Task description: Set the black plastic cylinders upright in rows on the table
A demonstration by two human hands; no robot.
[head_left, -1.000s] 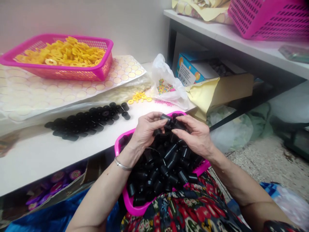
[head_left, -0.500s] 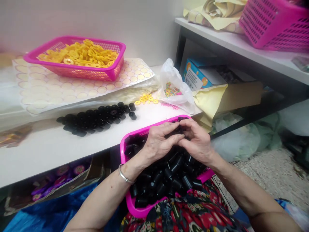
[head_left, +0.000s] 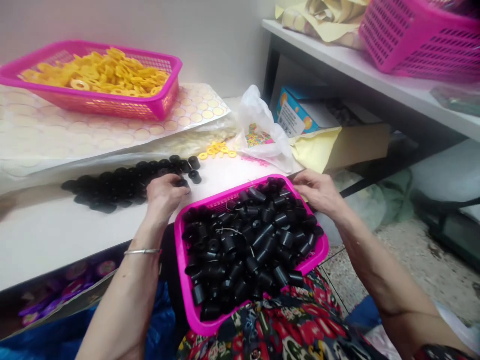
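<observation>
A pink basket (head_left: 187, 280) full of black plastic tubes (head_left: 247, 245) rests on my lap against the table edge. My left hand (head_left: 163, 196) has reached over to a row of black round caps (head_left: 116, 185) on the white table (head_left: 56, 230). Its fingers are curled down on one black piece (head_left: 183, 184) at the row's right end. My right hand (head_left: 318, 192) lies at the basket's far right corner, its fingers stretched along the rim, and I see nothing in it.
A second pink basket (head_left: 150, 107) of yellow rings sits at the back on a sheet of round stickers (head_left: 112, 140). A few loose yellow rings (head_left: 217, 150), a clear plastic bag (head_left: 262, 135) and a blue box (head_left: 300, 107) lie right of it. A shelf (head_left: 375, 65) with another pink basket stands at right.
My hands have parted: they were together over the basket working a black piece. The left one has gone to the row of caps on the table, the right one to the basket's corner.
</observation>
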